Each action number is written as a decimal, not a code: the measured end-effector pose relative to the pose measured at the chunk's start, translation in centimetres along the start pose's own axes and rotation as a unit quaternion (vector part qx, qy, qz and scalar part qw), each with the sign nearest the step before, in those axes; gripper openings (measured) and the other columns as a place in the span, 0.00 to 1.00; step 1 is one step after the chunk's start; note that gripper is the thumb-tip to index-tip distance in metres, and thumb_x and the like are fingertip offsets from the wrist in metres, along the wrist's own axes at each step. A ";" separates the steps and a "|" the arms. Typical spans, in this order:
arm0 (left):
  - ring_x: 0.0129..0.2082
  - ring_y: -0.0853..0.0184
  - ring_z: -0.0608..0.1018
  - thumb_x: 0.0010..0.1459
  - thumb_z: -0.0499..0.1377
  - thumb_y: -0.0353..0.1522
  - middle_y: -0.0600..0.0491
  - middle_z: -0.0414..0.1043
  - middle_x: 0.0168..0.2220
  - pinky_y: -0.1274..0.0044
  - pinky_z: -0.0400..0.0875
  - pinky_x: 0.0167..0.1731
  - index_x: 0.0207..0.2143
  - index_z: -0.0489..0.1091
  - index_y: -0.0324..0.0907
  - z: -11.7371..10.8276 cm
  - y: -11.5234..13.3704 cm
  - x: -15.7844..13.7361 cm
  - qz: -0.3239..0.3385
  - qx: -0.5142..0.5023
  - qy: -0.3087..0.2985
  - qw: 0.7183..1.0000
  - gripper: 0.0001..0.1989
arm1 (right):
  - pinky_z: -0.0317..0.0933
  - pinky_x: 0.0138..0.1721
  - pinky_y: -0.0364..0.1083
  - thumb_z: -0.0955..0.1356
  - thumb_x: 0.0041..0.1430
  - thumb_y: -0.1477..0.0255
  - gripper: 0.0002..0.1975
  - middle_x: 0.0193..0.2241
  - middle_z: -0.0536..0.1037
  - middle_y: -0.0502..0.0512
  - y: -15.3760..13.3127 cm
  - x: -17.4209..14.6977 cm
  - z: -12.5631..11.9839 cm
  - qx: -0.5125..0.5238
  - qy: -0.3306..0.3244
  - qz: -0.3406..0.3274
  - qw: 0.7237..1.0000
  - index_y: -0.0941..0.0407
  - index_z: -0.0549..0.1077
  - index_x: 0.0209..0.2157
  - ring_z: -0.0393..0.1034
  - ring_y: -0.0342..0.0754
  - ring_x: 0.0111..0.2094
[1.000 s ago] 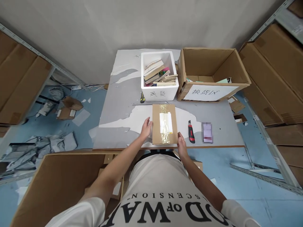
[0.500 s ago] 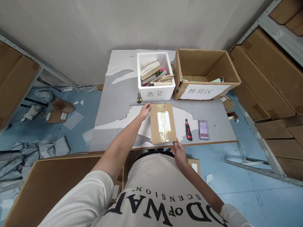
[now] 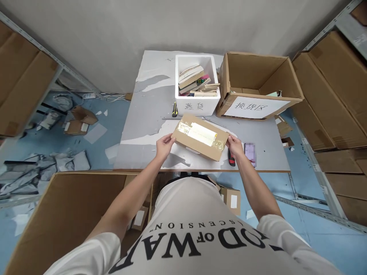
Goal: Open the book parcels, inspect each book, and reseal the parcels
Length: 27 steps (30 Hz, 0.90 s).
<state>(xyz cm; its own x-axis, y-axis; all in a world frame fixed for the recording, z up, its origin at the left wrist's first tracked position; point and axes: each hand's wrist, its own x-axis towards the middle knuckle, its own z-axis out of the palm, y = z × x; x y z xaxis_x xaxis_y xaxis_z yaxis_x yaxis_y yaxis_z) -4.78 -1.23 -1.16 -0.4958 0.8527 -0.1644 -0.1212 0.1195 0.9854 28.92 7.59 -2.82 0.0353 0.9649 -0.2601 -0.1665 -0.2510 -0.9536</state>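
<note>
Between my hands is a flat cardboard box (image 3: 186,142), with shiny clear tape across it and a white label (image 3: 202,133) on top. It lies tilted above the table (image 3: 137,126), its long side running left to right. My left hand (image 3: 165,146) pinches the left end, and my right hand (image 3: 235,146) grips the right end. Just below the right hand, a red and black utility knife (image 3: 231,159) is partly hidden. A phone (image 3: 250,154) with a blurred screen lies to the right of that hand.
At the back stand a white foam box (image 3: 197,106) of books (image 3: 191,75) and a large open carton (image 3: 258,107) with a handwritten sign. A yellow and black cutter (image 3: 174,110) lies before the foam box. Another big carton (image 3: 71,206) is at my lower left. Shelves of boxes (image 3: 338,88) flank the right.
The cardboard box has turned from upright to lengthwise across me. My left hand has come down and left, my right hand up and right, now partly over the red knife.
</note>
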 end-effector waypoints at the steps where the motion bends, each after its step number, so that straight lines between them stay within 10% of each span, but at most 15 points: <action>1: 0.46 0.56 0.79 0.43 0.70 0.40 0.42 0.79 0.43 0.62 0.71 0.53 0.44 0.75 0.35 -0.5 -0.5 -1.3 -0.011 0.001 0.015 1.000 0.27 | 0.65 0.53 0.57 0.73 0.48 0.57 0.23 0.42 0.81 0.54 -0.2 0.8 0.2 -0.009 -0.014 0.011 1.000 0.54 0.78 0.44 0.74 0.50 0.46; 8: 0.47 0.53 0.80 0.40 0.71 0.42 0.40 0.79 0.43 0.60 0.71 0.53 0.44 0.74 0.33 -1.8 -4.0 -6.7 -0.076 -0.011 0.067 0.995 0.30 | 0.69 0.47 0.55 0.73 0.49 0.62 0.19 0.37 0.82 0.54 1.3 2.1 1.8 -0.030 -0.055 0.082 0.995 0.56 0.78 0.43 0.76 0.49 0.41; 19: 0.45 0.54 0.80 0.41 0.70 0.40 0.40 0.78 0.41 0.60 0.72 0.53 0.41 0.75 0.34 -2.5 -4.7 -6.3 -0.064 0.065 0.068 0.993 0.26 | 0.59 0.59 0.56 0.71 0.50 0.62 0.26 0.54 0.74 0.58 3.2 0.6 0.6 -0.051 -0.007 0.033 0.998 0.55 0.74 0.51 0.69 0.51 0.54; 27: 0.59 0.53 0.69 0.33 0.73 0.39 0.40 0.69 0.56 0.63 0.59 0.61 0.52 0.70 0.38 -4.8 -6.3 -4.4 -0.014 0.122 -0.082 0.989 0.40 | 0.46 0.64 0.61 0.77 0.36 0.68 0.41 0.61 0.67 0.59 8.1 -6.8 -3.7 -0.123 -0.067 0.042 0.989 0.53 0.69 0.56 0.61 0.55 0.61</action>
<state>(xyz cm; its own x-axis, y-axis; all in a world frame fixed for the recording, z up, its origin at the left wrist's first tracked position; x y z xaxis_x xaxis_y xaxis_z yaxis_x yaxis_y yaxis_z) -5.97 -8.17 -6.88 -0.3472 0.9159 -0.2015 0.0875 0.2456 0.9654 30.94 -1.33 -9.36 -0.1025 0.9376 -0.3323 0.0815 -0.3251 -0.9422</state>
